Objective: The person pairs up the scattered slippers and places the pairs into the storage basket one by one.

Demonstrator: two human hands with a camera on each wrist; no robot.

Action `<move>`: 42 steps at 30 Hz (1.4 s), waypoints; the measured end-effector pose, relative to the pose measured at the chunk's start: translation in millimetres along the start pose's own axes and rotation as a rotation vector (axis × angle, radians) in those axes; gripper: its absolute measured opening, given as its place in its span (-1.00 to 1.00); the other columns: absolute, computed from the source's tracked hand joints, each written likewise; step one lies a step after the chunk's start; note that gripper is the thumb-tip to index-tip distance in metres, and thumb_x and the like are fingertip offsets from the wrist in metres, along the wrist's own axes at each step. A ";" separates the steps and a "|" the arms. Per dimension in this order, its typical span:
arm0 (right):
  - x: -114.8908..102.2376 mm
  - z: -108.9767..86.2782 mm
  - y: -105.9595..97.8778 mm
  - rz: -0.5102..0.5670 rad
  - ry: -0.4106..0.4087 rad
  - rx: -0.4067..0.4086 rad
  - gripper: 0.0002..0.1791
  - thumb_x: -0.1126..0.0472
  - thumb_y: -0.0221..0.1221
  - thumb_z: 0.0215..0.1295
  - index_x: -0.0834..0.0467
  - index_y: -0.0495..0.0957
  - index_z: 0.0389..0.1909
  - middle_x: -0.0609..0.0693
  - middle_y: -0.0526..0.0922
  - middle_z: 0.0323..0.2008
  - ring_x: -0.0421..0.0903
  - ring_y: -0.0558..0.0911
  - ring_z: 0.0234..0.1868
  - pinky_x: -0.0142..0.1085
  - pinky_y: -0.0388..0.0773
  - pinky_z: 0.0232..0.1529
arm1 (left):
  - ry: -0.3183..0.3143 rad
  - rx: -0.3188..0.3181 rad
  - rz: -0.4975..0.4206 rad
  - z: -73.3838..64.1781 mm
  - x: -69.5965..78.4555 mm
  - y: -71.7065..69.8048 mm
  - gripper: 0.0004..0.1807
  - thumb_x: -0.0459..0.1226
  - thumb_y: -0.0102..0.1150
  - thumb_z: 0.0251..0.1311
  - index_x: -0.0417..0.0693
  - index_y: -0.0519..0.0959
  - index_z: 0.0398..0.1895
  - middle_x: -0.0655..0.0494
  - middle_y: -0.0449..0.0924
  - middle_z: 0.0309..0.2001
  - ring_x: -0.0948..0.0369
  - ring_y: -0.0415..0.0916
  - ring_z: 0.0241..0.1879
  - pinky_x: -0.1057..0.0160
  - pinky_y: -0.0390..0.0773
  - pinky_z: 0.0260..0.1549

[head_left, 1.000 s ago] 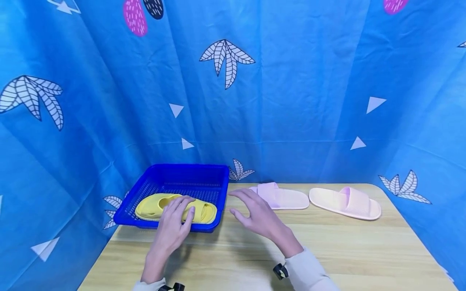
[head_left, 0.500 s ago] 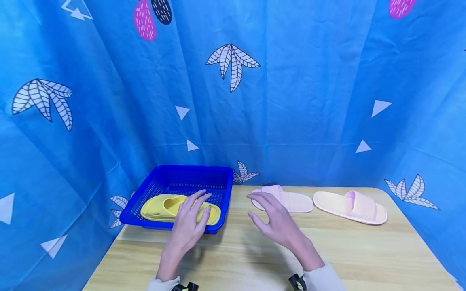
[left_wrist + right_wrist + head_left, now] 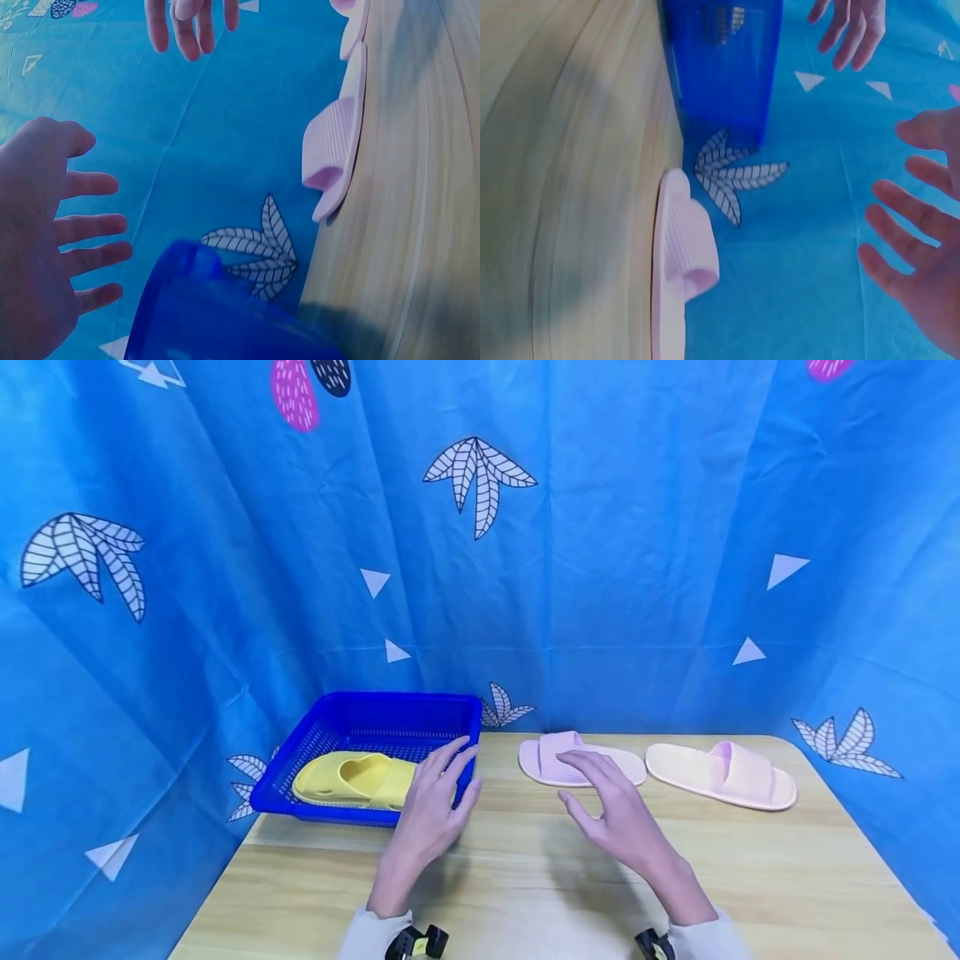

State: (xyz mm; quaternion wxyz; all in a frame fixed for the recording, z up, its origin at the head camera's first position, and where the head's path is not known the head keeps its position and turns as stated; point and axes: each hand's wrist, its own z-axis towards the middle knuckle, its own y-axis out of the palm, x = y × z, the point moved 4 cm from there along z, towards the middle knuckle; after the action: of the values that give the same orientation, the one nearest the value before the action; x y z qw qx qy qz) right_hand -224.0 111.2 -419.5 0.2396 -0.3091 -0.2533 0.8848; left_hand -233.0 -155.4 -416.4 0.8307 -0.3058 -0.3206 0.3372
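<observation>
Yellow footwear lies inside a blue basket at the lower left of the head view, partly hidden by a left hand, wide and empty; an equally wide, empty right hand hovers near pink slippers, lower right.

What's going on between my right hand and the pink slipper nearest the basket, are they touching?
Apart. The right wrist view shows it: blue curtain is visible between the right hand and the pink slipper on the table.
</observation>
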 end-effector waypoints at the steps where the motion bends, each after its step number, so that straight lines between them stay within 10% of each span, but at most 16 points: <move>1: 1.8 -0.8 -2.7 -0.007 -0.003 0.004 -0.40 0.26 0.40 0.22 0.12 0.53 0.31 0.06 0.58 0.25 0.07 0.51 0.32 0.05 0.42 0.31 | 0.007 0.002 -0.003 1.1 1.6 1.7 -0.51 -0.06 0.08 0.48 0.03 0.50 0.40 0.03 0.39 0.45 0.03 0.31 0.41 -0.19 0.26 0.35; 16: 24.7 -12.9 -45.5 -0.100 0.016 0.001 -0.32 0.23 0.42 0.20 0.18 0.48 0.36 0.05 0.59 0.24 0.02 0.56 0.23 -0.04 0.47 0.23 | 0.035 -0.091 -0.039 28.5 23.7 33.9 -0.42 0.10 -0.11 0.53 0.06 0.40 0.47 0.04 0.27 0.52 0.05 0.20 0.50 -0.16 0.20 0.41; 29: 55.5 -28.7 -78.8 -0.183 0.033 0.044 -0.24 0.24 0.47 0.08 0.19 0.48 0.36 0.13 0.58 0.21 0.12 0.54 0.23 -0.56 0.08 0.35 | 0.047 -0.133 -0.086 52.4 42.5 62.1 -0.44 0.08 -0.06 0.53 0.09 0.42 0.46 0.05 0.29 0.52 0.06 0.23 0.49 -0.17 0.20 0.41; 37: 70.7 -34.4 -86.2 -0.170 0.038 0.051 -0.26 0.27 0.46 0.09 0.23 0.48 0.35 0.16 0.59 0.20 0.14 0.53 0.21 0.09 0.05 0.50 | 0.049 -0.180 -0.062 61.7 47.1 78.0 -0.42 0.10 -0.08 0.53 0.07 0.41 0.47 0.02 0.27 0.52 0.02 0.21 0.50 -0.17 0.18 0.42; 42: 81.1 -38.3 -93.8 -0.184 0.044 0.046 -0.25 0.28 0.47 0.08 0.20 0.48 0.35 0.15 0.59 0.21 0.15 0.53 0.23 0.04 0.03 0.53 | 0.040 -0.202 -0.036 67.2 48.6 87.8 -0.42 0.11 -0.06 0.52 0.10 0.41 0.47 0.03 0.27 0.52 0.03 0.20 0.50 -0.17 0.21 0.41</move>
State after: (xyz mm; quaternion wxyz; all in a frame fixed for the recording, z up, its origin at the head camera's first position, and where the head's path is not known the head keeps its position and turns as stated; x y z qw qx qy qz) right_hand -229.5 240.8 -424.1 0.3325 -0.2984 -0.2549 0.8576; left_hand -287.1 -47.6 -423.3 0.8080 -0.3886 -0.3416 0.2819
